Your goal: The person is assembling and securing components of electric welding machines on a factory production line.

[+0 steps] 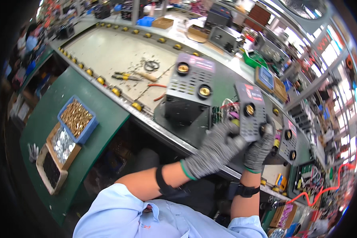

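A grey front panel point(246, 112) with slots and round brass sockets is held tilted between my gloved hands. My left hand point(216, 150) closes on its lower left edge, beside circuit boards and wires point(228, 113). On its lower right edge my right hand point(259, 148) is closed, fingers near the lower socket. Both gloves are grey knit with green cuffs. Left of my hands stands a black boxy unit point(186, 109) whose similar panel point(191, 77) faces up. Another such panel point(286, 142) is to the right of my right hand.
Pliers point(126, 76), a wooden-handled tool point(146, 76) and a cable coil point(151, 65) lie on the pale board. Yellow rollers point(116, 91) line the bench edge. A blue bin of brass parts point(78, 119) sits on the green side table point(39, 119). An orange air hose point(321, 193) curls at right.
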The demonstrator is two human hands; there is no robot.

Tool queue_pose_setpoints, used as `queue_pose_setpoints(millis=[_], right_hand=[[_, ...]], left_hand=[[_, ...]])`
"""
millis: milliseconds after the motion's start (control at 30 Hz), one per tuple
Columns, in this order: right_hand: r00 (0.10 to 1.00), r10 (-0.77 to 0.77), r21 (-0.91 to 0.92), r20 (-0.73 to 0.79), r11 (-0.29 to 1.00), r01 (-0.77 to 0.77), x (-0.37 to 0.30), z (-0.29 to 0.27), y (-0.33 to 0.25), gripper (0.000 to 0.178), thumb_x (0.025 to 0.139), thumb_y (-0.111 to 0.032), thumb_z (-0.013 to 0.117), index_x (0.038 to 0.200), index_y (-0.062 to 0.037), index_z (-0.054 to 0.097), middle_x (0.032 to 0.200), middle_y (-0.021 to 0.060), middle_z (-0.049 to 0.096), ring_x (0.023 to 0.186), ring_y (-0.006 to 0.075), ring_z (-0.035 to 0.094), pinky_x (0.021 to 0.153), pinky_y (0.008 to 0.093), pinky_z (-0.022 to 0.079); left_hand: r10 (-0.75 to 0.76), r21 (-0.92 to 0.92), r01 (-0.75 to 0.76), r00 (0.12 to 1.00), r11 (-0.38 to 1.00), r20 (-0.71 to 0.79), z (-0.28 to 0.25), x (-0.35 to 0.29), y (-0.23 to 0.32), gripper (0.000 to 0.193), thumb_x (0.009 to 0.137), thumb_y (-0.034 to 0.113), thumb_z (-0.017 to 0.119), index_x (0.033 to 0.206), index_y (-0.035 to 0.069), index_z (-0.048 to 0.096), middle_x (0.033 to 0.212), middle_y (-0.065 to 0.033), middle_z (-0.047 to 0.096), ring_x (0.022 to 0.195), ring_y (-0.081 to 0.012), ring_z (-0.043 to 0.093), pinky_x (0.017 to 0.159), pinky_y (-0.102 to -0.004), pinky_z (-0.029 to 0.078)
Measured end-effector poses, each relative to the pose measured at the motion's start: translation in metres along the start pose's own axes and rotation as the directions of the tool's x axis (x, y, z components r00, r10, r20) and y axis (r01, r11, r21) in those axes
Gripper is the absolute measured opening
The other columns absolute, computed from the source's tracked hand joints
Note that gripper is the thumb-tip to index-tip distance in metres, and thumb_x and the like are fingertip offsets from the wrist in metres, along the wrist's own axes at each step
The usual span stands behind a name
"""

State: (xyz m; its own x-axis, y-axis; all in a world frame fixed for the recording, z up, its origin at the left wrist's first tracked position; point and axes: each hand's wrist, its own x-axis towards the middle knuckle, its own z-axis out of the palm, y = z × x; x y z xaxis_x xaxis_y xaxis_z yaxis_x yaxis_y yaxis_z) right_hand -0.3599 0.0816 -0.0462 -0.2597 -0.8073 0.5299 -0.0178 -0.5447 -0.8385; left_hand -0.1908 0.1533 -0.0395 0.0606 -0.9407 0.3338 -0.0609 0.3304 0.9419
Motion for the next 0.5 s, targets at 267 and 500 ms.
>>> queue_pose_setpoints(millis=[267, 500], right_hand=[[0.978, 0.153, 0.251, 0.141, 0.950, -0.184, 0.017, -0.018, 0.019, 0.048, 0.104, -0.043, 0.054, 0.127, -0.0013, 0.060, 0.122, 0.0113, 0.067, 0.107, 0.0217, 0.068, 0.095, 0.0373, 0.057], [0.972, 0.141, 0.247, 0.187, 0.951, -0.186, 0.023, -0.026, 0.027, 0.053, 0.102, -0.046, 0.057, 0.131, -0.0014, 0.060, 0.123, 0.0112, 0.066, 0.111, 0.0206, 0.066, 0.099, 0.0371, 0.054]], left_hand=[[-0.009, -0.077, 0.014, 0.998, 0.997, 0.062, -0.032, -0.038, -0.018, 0.036, 0.092, 0.011, 0.069, 0.127, 0.002, 0.062, 0.107, -0.0080, 0.062, 0.092, -0.0143, 0.064, 0.080, -0.0301, 0.055], [0.420, 0.214, -0.402, 0.906, 0.891, -0.049, -0.034, 0.030, -0.019, 0.030, 0.091, 0.013, 0.066, 0.120, 0.002, 0.066, 0.112, -0.0186, 0.067, 0.102, -0.0374, 0.067, 0.086, -0.0456, 0.057]])
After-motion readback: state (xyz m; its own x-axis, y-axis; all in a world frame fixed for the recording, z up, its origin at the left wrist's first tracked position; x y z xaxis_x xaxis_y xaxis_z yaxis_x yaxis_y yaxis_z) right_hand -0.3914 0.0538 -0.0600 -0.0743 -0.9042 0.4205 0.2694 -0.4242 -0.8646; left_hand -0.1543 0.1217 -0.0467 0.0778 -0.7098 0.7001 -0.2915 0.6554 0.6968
